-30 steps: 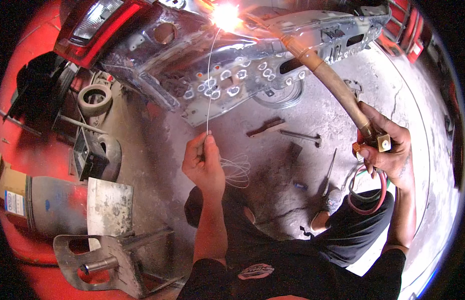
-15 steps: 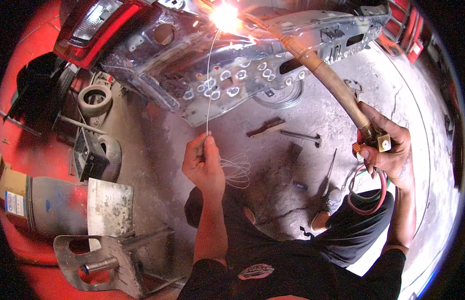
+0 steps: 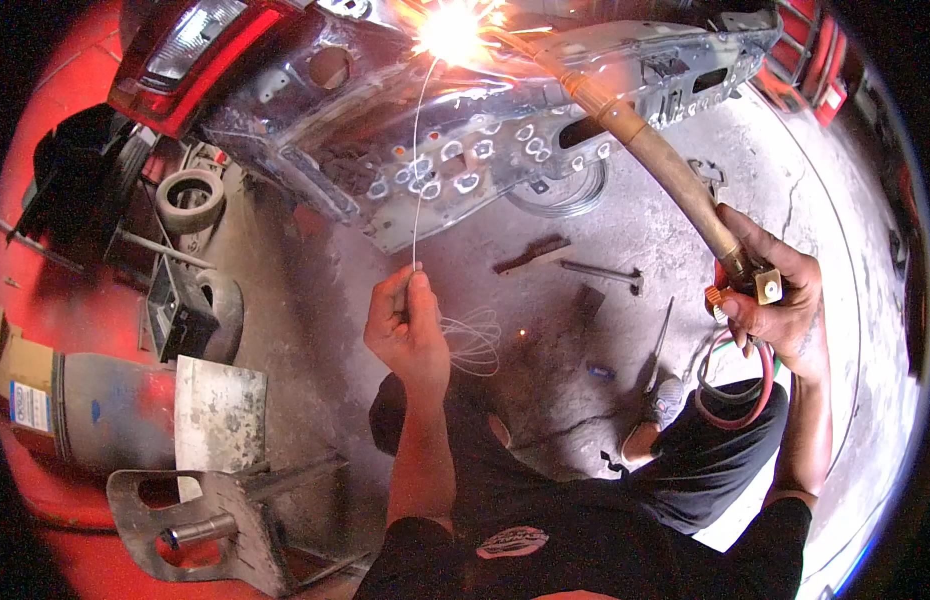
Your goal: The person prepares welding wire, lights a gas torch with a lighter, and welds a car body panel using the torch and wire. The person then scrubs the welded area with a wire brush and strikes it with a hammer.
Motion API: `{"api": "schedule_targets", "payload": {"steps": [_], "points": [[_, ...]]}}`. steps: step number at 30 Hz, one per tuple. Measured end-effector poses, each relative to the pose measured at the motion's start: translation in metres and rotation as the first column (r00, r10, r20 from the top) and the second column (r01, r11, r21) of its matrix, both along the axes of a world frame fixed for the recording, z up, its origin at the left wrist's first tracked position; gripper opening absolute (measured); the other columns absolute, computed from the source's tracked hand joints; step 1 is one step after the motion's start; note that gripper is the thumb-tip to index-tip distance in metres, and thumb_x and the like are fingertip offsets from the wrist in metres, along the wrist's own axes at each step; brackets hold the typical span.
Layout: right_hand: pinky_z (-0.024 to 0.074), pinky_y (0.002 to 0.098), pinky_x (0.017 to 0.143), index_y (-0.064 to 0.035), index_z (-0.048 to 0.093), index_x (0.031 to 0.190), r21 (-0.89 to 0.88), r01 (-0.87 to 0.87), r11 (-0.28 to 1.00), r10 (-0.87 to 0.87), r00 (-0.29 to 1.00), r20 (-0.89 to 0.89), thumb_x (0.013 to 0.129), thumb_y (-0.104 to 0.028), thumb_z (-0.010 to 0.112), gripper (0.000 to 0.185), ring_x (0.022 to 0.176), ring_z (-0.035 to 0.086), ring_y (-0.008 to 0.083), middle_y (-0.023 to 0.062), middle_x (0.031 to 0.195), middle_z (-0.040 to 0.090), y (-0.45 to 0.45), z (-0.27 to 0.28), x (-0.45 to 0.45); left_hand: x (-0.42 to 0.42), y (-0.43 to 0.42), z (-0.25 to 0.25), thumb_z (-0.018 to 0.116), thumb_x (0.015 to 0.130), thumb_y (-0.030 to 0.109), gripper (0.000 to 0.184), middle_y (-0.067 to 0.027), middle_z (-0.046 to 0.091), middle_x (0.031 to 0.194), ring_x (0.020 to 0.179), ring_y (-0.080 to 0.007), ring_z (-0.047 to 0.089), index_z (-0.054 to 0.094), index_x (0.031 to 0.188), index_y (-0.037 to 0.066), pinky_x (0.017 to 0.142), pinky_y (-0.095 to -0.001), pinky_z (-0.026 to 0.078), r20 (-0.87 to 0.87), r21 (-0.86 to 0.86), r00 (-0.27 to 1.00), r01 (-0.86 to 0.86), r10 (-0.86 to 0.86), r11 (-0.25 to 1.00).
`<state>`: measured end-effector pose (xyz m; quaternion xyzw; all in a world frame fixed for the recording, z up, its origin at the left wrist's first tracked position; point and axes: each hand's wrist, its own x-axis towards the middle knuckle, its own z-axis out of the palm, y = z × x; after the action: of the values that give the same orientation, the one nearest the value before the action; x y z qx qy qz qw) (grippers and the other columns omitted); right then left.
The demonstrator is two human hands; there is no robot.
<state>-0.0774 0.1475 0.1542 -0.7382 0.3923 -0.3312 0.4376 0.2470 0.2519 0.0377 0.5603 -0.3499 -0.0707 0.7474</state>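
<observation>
Filler wire [image 3: 416, 215] and welding torch [image 3: 665, 165] lead into glare [image 3: 457, 35]

Head view: left hand [image 3: 409, 325] pinches the wire between thumb and fingers, probably to steady its far end; right hand [image 3: 780, 295] wraps the torch's base, apparently for distance from heat at the car-body panel [image 3: 505, 165]. Against 0.5 s ago, sparks [image 3: 497, 18] spread wider and 1 glowing speck [image 3: 523, 332] shows below
</observation>
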Motion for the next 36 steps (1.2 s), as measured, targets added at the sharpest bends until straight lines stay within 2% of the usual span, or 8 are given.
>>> {"api": "schedule_targets", "payload": {"steps": [4,8,14,19,22,26,31,36], "points": [[0.048,0.0243,0.075,-0.0058,0.059,0.134,0.0,0.006,1.0,-0.006,1.0,-0.011,0.069,-0.007,0.08,0.068,0.078,0.058,0.0084,0.0014,0.087,0.065,0.0,0.001,-0.001,0.001,-0.001,-0.002,0.062,0.093,0.006,0.008,0.0038,0.053,0.065,0.051,-0.0012,0.04,0.066,0.1,0.003,0.044,-0.0187,0.027,0.019,-0.032,1.0,-0.002,0.003,0.999],[0.0476,0.0249,0.079,-0.0054,0.059,0.134,0.088,0.015,0.996,-0.012,0.999,-0.032,0.069,-0.007,0.08,0.068,0.08,0.058,0.0086,0.0015,0.088,0.066,0.002,0.007,0.0,-0.001,0.001,0.001,0.057,0.094,-0.003,0.011,0.004,0.052,0.067,0.055,-0.0006,0.041,0.064,0.102,-0.002,0.046,-0.0183,0.03,-0.002,0.003,1.0,0.006,-0.006,1.0],[0.0479,0.0236,0.071,-0.0054,0.059,0.134,-0.068,-0.026,0.997,0.028,0.999,0.024,0.07,-0.003,0.079,0.066,0.075,0.058,0.0074,0.0016,0.086,0.066,-0.004,-0.006,-0.003,-0.003,0.0,0.003,0.057,0.094,-0.003,0.01,0.0033,0.053,0.066,0.054,-0.001,0.041,0.064,0.101,-0.003,0.046,-0.0184,0.03,-0.017,0.009,1.0,-0.01,0.011,1.0],[0.0483,0.0242,0.073,-0.0051,0.059,0.135,0.011,-0.025,1.0,0.026,0.999,-0.041,0.071,-0.001,0.077,0.066,0.076,0.059,0.0078,0.0014,0.086,0.065,0.0,0.003,-0.003,0.002,-0.001,-0.005,0.062,0.094,0.006,0.009,0.0035,0.053,0.064,0.05,-0.0019,0.041,0.066,0.101,0.003,0.042,-0.0189,0.029,0.003,-0.016,1.0,-0.016,0.016,1.0],[0.0491,0.0242,0.067,-0.0058,0.059,0.135,0.095,-0.005,0.995,0.008,1.0,-0.03,0.071,-0.001,0.077,0.067,0.071,0.058,0.0077,0.0012,0.085,0.065,0.002,0.007,0.0,0.002,-0.001,-0.003,0.062,0.093,0.006,0.009,0.0034,0.053,0.064,0.05,-0.0019,0.041,0.066,0.101,0.003,0.042,-0.0191,0.029,0.006,-0.022,1.0,-0.013,0.013,1.0],[0.0483,0.0238,0.061,-0.0069,0.059,0.135,-0.04,-0.028,0.999,0.029,0.999,0.032,0.071,-0.001,0.077,0.067,0.066,0.057,0.0071,0.0011,0.083,0.064,-0.003,-0.007,-0.003,-0.003,0.0,0.003,0.057,0.094,-0.004,0.011,0.0046,0.051,0.067,0.054,-0.0003,0.04,0.064,0.102,-0.002,0.046,-0.0184,0.029,-0.021,0.0,1.0,-0.011,0.011,1.0],[0.0483,0.0241,0.063,-0.0072,0.059,0.135,0.032,-0.021,0.999,0.021,1.0,0.006,0.071,-0.002,0.077,0.067,0.069,0.057,0.0072,0.0013,0.084,0.065,-0.001,-0.002,-0.003,-0.002,0.0,0.001,0.057,0.094,-0.004,0.011,0.0056,0.049,0.066,0.054,0.0,0.038,0.064,0.103,-0.002,0.046,-0.0186,0.028,-0.018,-0.013,1.0,0.004,-0.004,1.0],[0.048,0.0238,0.064,-0.007,0.059,0.135,-0.001,-0.023,1.0,0.023,0.999,0.029,0.07,-0.001,0.077,0.067,0.068,0.057,0.007,0.0014,0.084,0.065,-0.003,-0.006,-0.003,-0.003,-0.001,0.001,0.057,0.094,-0.003,0.011,0.0059,0.048,0.066,0.053,0.0,0.037,0.064,0.103,-0.002,0.046,-0.0188,0.027,-0.033,-0.016,0.999,-0.001,0.001,1.0]]}}
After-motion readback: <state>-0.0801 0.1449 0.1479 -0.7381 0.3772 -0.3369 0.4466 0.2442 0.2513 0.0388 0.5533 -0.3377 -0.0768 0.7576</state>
